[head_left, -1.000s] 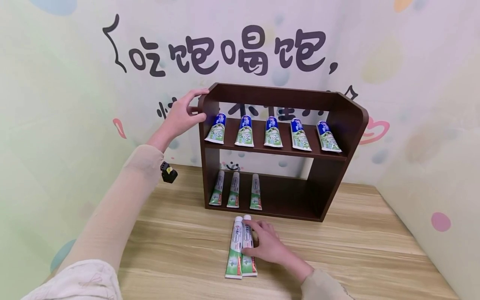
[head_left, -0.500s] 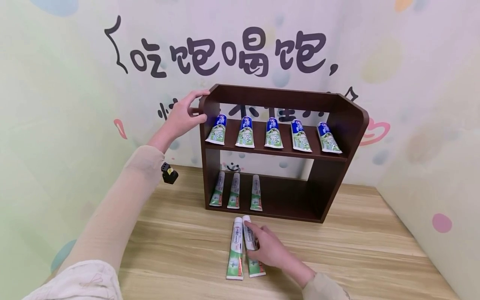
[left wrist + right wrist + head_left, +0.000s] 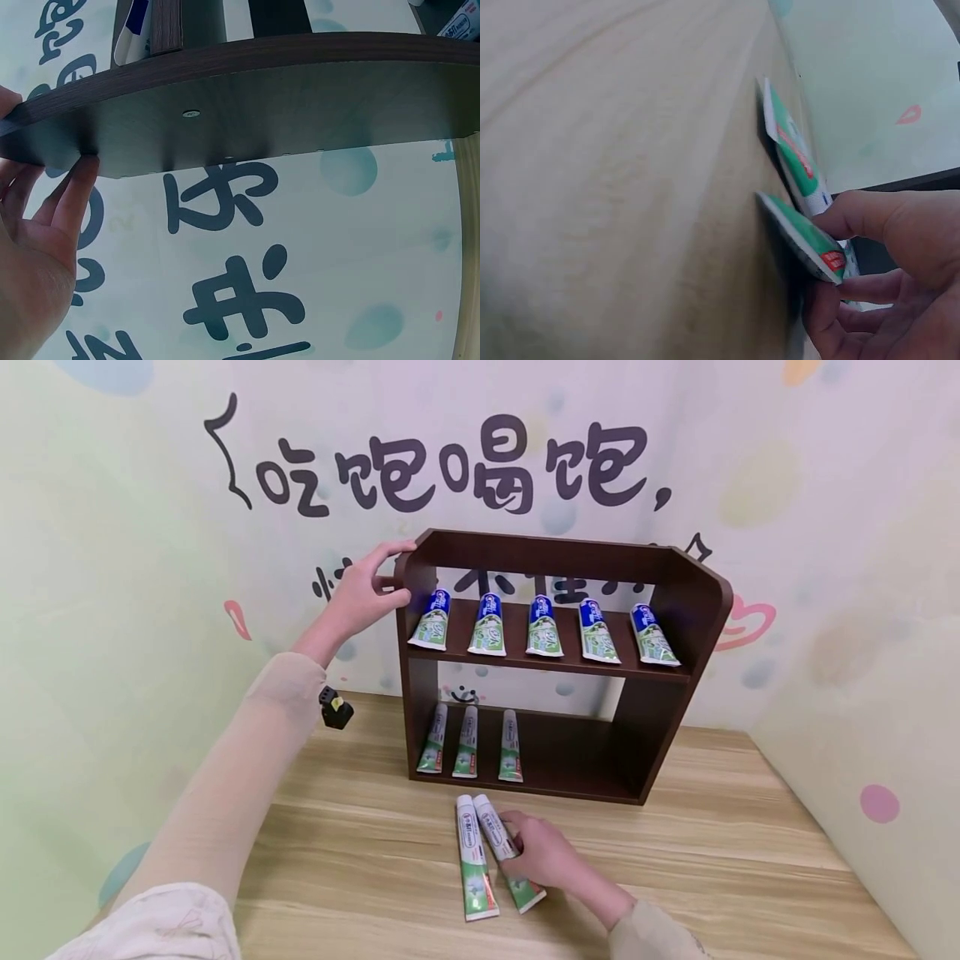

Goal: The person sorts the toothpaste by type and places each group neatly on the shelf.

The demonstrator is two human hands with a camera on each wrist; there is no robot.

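Observation:
My left hand point(image 3: 363, 597) grips the upper left side of a dark brown two-tier shelf point(image 3: 555, 670). In the left wrist view its fingertips point(image 3: 86, 169) press against the side panel. On the table before the shelf, my right hand point(image 3: 551, 856) pinches a green-and-white toothpaste tube point(image 3: 502, 839) between thumb and fingers. The right wrist view has this tube point(image 3: 799, 232) tilted, its crimped end toward the camera. A second toothpaste tube point(image 3: 474, 860) lies just left of it, caps close together and bottoms apart.
Several blue-and-green toothpaste tubes point(image 3: 543, 627) line the upper tier. Three green-and-white tubes point(image 3: 467, 743) stand leaning at the left of the lower tier. A small black object point(image 3: 335, 708) is beside the left forearm. Printed walls enclose the wooden table point(image 3: 720, 852).
The right toothpaste tube has turned so its bottom swings right, away from the second tube, which has tilted slightly. My right hand has shifted a little with it. My left hand stays on the shelf.

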